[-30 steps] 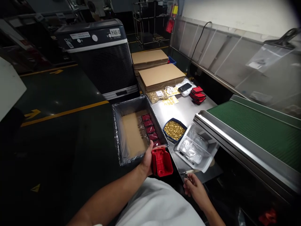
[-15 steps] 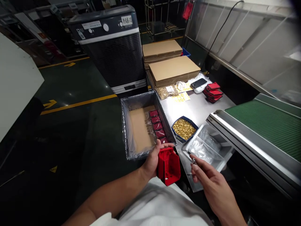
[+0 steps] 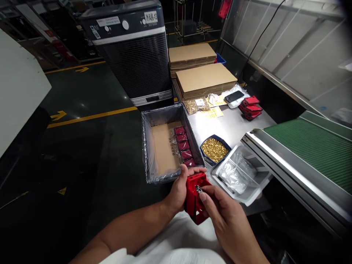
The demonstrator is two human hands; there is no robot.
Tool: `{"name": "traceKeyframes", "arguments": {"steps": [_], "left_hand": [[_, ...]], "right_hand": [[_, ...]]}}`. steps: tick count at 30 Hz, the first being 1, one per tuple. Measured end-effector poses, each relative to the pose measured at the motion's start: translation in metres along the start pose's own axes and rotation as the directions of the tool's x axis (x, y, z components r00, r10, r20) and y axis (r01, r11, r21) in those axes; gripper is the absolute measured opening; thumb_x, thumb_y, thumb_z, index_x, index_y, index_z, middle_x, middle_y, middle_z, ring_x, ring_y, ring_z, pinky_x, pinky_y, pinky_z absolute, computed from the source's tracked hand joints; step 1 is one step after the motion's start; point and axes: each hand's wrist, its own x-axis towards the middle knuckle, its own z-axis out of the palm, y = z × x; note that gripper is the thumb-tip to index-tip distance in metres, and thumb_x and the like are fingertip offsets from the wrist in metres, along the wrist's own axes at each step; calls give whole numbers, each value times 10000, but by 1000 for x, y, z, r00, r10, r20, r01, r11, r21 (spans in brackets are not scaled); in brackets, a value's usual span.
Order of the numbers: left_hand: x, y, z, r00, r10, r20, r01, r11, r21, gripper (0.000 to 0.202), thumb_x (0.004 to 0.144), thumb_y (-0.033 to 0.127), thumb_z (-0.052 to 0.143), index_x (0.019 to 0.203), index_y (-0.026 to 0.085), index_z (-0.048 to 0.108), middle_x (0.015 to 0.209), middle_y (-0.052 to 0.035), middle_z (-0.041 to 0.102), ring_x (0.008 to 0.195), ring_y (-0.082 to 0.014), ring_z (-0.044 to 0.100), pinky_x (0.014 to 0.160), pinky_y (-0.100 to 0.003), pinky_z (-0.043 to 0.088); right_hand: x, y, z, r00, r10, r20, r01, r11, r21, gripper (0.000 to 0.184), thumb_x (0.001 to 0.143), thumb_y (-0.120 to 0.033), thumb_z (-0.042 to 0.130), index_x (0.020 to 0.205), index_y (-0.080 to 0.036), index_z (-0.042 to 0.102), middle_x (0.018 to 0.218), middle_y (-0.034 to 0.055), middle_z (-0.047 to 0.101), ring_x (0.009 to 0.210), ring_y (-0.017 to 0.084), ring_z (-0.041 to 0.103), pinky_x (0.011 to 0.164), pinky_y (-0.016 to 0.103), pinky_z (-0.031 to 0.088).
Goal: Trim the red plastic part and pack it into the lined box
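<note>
My left hand (image 3: 178, 189) grips a red plastic housing (image 3: 194, 198) just in front of my chest. My right hand (image 3: 224, 216) is pinched on a small shiny metal piece (image 3: 198, 189) and holds it against the top of the red housing. Just beyond my hands stands a plastic-lined cardboard box (image 3: 148, 146) with a row of bagged dark red parts (image 3: 183, 146) along its right side. A blue tray of small brass pieces (image 3: 215, 149) sits on the steel table (image 3: 233, 126) to the right.
A white tray of clear plastic bags (image 3: 238, 172) lies at the table's near edge beside a green conveyor belt (image 3: 313, 146). Further back are stacked red housings (image 3: 250, 107), a phone (image 3: 233, 96), flat cardboard stacks (image 3: 205, 79) and a dark cooling machine (image 3: 134, 51).
My right hand moved left from over the white tray to the red housing, bringing the small metal piece onto it. The left hand kept its grip on the housing.
</note>
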Motion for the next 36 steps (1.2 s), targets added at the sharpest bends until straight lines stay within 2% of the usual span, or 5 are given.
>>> {"name": "traceKeyframes", "arguments": {"steps": [12,21,25,28,36], "left_hand": [[-7,-8,4,999,25,30,-26,998,53,874,837,847,296,1194,124,633,1007,-161,673,887,-270,650,820,-374,475],[-13,-11,7,999,28,38,-31,996,80,858,818,853,360,1182,130,645,982,-152,680,898,-267,651,824,-361,476],[-13,-12,8,999,7,50,-12,997,83,873,819,859,331,1187,133,647,953,-147,683,834,-244,642,781,-344,474],[-13,-13,8,999,-8,49,4,997,77,864,828,853,316,1185,141,652,924,-135,683,799,-222,623,762,-328,466],[-14,-12,8,996,-85,26,81,987,138,910,774,895,355,1137,125,677,892,-126,679,816,-226,614,776,-323,444]], "right_hand": [[-4,0,6,1000,6,5,-7,999,51,387,928,-538,515,961,-185,670,685,21,662,540,126,580,499,196,474],[-10,3,8,999,37,12,-37,996,78,380,914,-537,541,932,-178,664,652,22,645,519,130,567,480,201,471],[-11,6,2,999,-28,-20,28,999,15,332,937,-495,521,918,-191,654,664,12,647,525,118,567,479,188,460],[-12,6,-5,990,-118,-75,108,986,-124,282,944,-464,521,947,-213,649,715,5,674,557,115,602,511,187,475],[-9,0,-15,916,-401,-9,354,819,-451,171,974,-337,493,1012,-241,628,878,16,692,710,137,670,621,233,515]]}}
